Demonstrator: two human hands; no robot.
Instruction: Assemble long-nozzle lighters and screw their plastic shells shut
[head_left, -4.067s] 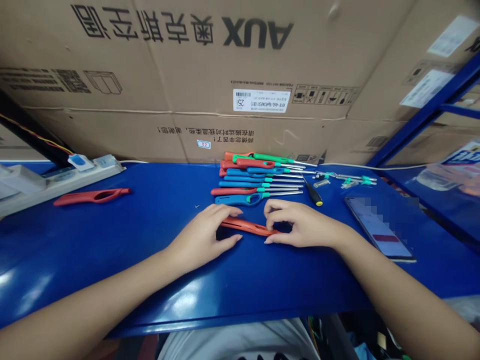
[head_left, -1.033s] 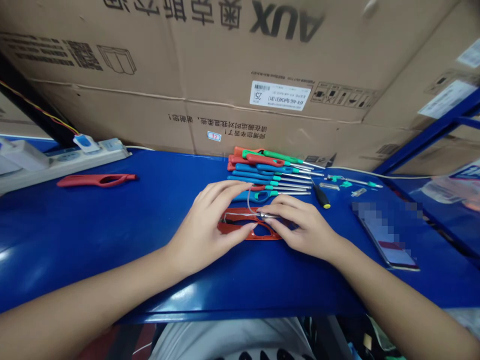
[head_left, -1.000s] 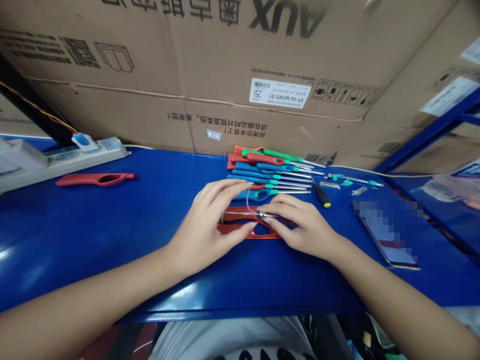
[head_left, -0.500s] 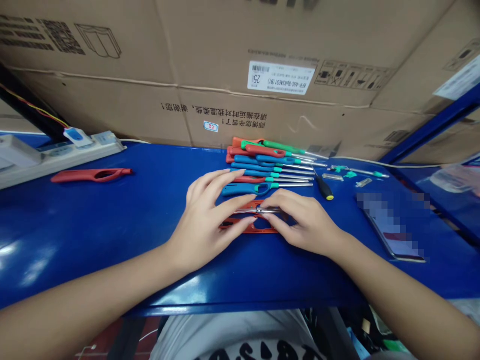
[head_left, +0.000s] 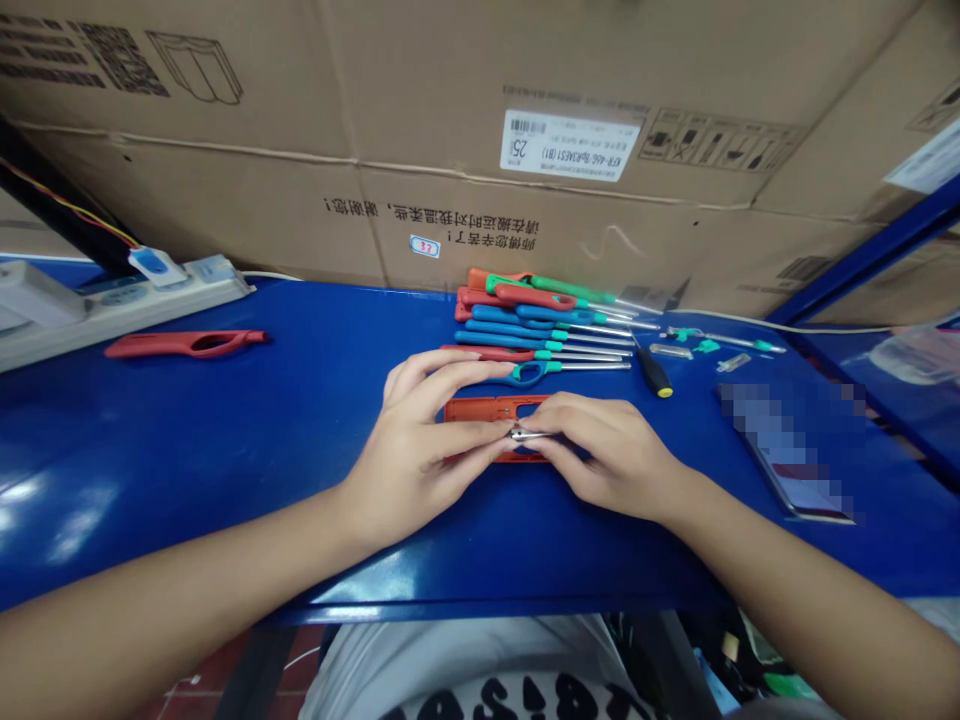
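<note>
An orange-red plastic lighter shell (head_left: pixel 491 409) lies open side up on the blue table (head_left: pixel 300 450), between both hands. My left hand (head_left: pixel 424 440) rests on its left part, fingers curled over it and pressing it down. My right hand (head_left: pixel 604 450) pinches a small metal part (head_left: pixel 523 434) at the shell's near edge, where the fingertips of both hands meet. Just behind lies a row of several assembled long-nosed lighters (head_left: pixel 540 325) in red, blue and green with metal tubes.
A black screwdriver with a yellow tip (head_left: pixel 651 372) and small loose parts (head_left: pixel 705 345) lie right of the row. A phone (head_left: pixel 787 445) lies at the right. Another red shell (head_left: pixel 184 343) and a white power strip (head_left: pixel 112 300) are at the left. Cardboard boxes (head_left: pixel 480 140) stand behind.
The flat shell was tipped open side up between my hands. A thin tube with a metal part was laid into it. My fingertips have closed together at its near edge.
</note>
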